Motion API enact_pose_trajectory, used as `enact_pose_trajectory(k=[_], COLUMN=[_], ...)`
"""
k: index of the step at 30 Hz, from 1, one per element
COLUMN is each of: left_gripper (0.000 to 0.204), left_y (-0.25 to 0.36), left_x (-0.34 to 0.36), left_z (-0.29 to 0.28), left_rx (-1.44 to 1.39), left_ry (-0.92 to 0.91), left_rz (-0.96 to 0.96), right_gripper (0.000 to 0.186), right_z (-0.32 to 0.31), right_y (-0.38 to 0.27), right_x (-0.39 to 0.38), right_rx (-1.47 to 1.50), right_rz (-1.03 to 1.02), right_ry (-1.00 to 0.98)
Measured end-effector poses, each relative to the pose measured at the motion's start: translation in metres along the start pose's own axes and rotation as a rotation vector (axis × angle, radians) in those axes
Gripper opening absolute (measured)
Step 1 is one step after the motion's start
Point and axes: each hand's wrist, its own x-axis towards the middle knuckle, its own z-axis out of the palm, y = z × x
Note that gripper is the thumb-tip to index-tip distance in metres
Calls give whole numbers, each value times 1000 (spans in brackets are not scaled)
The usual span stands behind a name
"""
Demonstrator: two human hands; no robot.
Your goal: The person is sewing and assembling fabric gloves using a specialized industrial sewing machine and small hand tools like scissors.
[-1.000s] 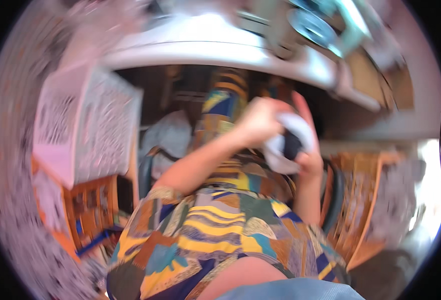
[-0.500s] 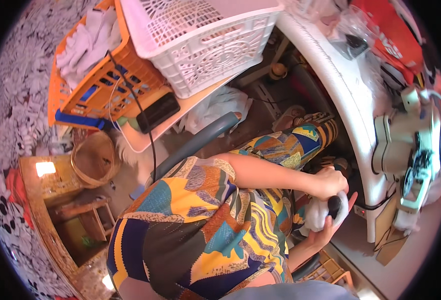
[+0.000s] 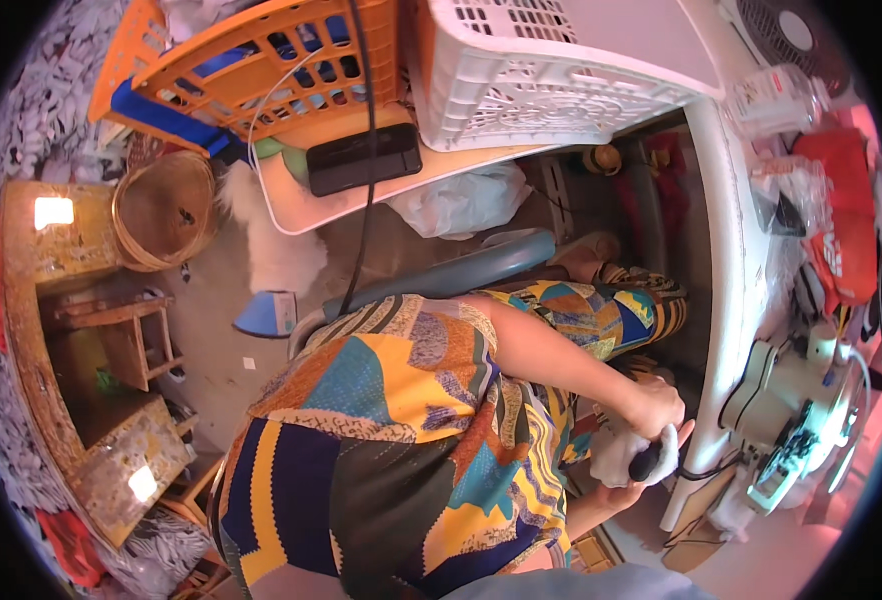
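Over my lap at the right, a soft white plush piece (image 3: 616, 455) with a dark, rounded end is held between both hands. My left hand (image 3: 658, 406) is closed in a fist at its upper side, gripping the fabric. Below it, my right hand (image 3: 621, 496) cups the piece from underneath, a fingertip showing past its far right side. The plush partly hides the right palm and fingers. I cannot make out what, if anything, is inside the left fist.
A white table (image 3: 713, 250) edges my right side, bearing a cream sewing machine (image 3: 791, 400) and a red bag (image 3: 846, 215). Ahead stand a white plastic crate (image 3: 531, 95), an orange crate (image 3: 251, 60) and a black phone (image 3: 366, 160). A wicker basket (image 3: 164, 212) stands left.
The view has turned, so the surroundings have shifted. Both hands remain on the plush piece; my right hand's fingers, spread out before, now sit closer beneath it.
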Motion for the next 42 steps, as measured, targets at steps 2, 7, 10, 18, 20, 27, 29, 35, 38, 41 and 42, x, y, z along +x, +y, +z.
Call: enact_pose_trajectory(k=[2,7,10,18,20,27,29,35,38,41,42], left_gripper=[15,18,16,6,7,7,8,9,9,14,14], left_y=[3,-3,0,-3,-4,23,24,7,6,0,-3], left_x=[-5,0,0,2,-2,-22,-20,-24,-22,-30,-33], left_z=[-3,-4,-6,1,3,33,36,48,52,51,50], left_rx=[46,111,133,92,78,553,568,481,506,506,508], left_ry=[4,83,82,235,264,411,494,501,400,444,480], left_rz=[4,-4,22,65,91,352,301,361,358,415,453], right_gripper=[96,91,88,81,79,73,71,66,63,61,60], right_z=[0,-4,-9,-18,-19,-27,-27,-43,-48,-53,-55], right_y=[-2,4,3,11,13,18,20,38,44,56,61], right_x=[-1,6,-8,1,0,13,18,10,15,21,19], right_rx=[-46,-114,-146,-187,-193,-195,-182,-112,-76,3,35], right_rz=[20,38,55,63,66,84,93,144,167,171,185], right_ry=[45,81,131,162,169,225,228,321,345,358,366])
